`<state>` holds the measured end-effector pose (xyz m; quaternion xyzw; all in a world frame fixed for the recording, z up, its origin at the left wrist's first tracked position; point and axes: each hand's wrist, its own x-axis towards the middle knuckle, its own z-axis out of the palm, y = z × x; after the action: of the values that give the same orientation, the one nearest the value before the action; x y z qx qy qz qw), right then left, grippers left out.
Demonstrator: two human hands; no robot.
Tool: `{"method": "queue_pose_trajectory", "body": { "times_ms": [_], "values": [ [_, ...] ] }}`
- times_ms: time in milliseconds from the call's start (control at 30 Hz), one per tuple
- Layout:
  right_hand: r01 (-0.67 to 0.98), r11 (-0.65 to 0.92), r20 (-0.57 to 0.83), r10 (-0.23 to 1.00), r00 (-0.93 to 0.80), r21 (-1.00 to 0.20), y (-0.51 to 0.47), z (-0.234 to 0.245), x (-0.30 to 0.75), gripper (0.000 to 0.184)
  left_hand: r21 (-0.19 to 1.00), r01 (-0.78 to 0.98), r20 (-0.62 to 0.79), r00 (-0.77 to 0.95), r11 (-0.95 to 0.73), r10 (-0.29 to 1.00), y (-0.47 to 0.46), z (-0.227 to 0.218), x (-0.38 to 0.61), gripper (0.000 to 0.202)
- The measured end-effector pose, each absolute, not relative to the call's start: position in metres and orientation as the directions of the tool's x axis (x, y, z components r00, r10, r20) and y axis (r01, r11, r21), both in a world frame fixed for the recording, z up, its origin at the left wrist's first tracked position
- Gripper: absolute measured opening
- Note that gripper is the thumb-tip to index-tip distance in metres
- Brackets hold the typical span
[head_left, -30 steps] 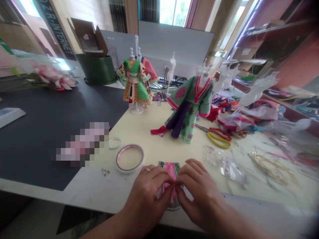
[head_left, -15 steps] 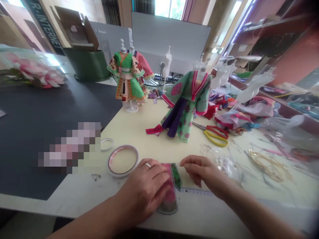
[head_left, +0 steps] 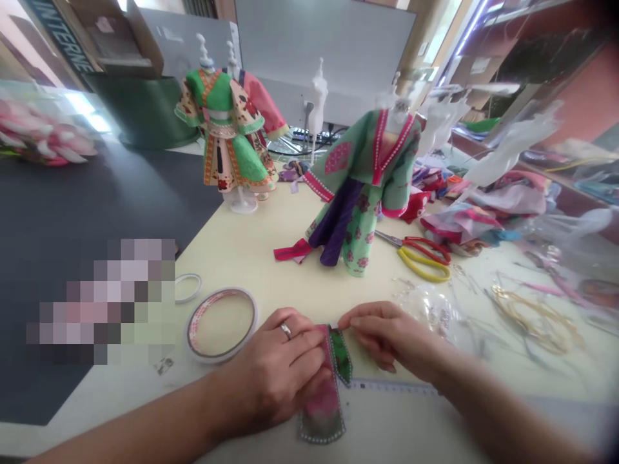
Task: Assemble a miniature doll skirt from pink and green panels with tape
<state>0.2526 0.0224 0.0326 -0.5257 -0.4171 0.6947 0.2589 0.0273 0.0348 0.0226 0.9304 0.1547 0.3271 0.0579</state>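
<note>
A pink cloth piece, fading to grey at its near end and edged with small white beads, lies flat before me. My left hand, a ring on one finger, presses on it with fingers bent together and hides much of it. Along its right side lies a green pointed cloth strip with beaded edges. My right hand pinches at the strip's far end, where a small white piece shows at the fingertips. What exactly that piece is cannot be made out. A ruler lies under the right wrist.
Tape rolls, one large and one small, lie left. Ahead stand dressed doll forms, one in a green robe, another in a green-orange dress. Scissors, a plastic bag, gold cords and cloth scraps are right.
My right hand has moved left, bringing its fingertips to the green strip's far end. My left hand stays on the pink cloth. The view has tipped down and come closer.
</note>
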Motion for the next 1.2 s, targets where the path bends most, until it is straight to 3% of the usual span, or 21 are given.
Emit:
{"method": "queue_pose_trajectory", "body": {
  "times_ms": [1200],
  "values": [
    [0.196,-0.497,-0.534,0.793,-0.294,-0.845,0.0214,0.0291,0.2514,0.022,0.251,0.287,0.479,0.793,-0.924,0.377,0.0379,0.0211,0.032,0.016]
  ]
}}
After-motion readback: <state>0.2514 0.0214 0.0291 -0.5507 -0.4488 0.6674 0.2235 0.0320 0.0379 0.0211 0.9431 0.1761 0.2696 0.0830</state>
